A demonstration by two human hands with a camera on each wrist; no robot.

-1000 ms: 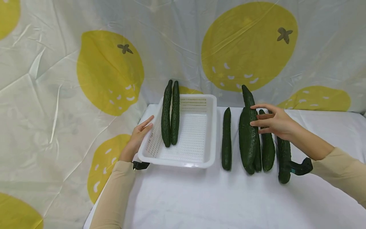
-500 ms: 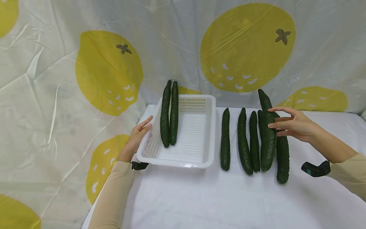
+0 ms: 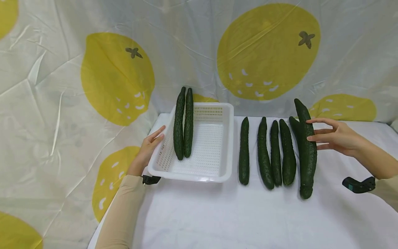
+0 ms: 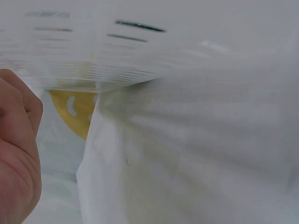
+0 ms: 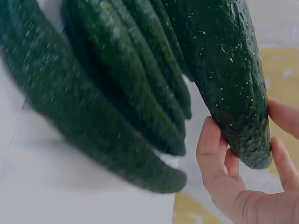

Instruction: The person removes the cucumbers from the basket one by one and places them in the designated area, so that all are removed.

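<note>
In the head view my right hand pinches a dark green cucumber near its far end, thumb on one side and fingers on the other. The right wrist view shows the fingertips on this held cucumber. It overlaps another cucumber beneath it, most of which is hidden. At the left, my left hand holds the left rim of a white plastic basket, its other fingers hidden. Two cucumbers lean in the basket, their far ends above its back rim.
Several cucumbers lie side by side on the white cloth right of the basket; the leftmost cucumber lies nearest it. A lemon-print curtain hangs behind and at the left of the table.
The right hand has carried its cucumber rightward, past the middle of the row to above the rightmost one, uncovering the cucumbers behind. My left hand and the basket stay put.
</note>
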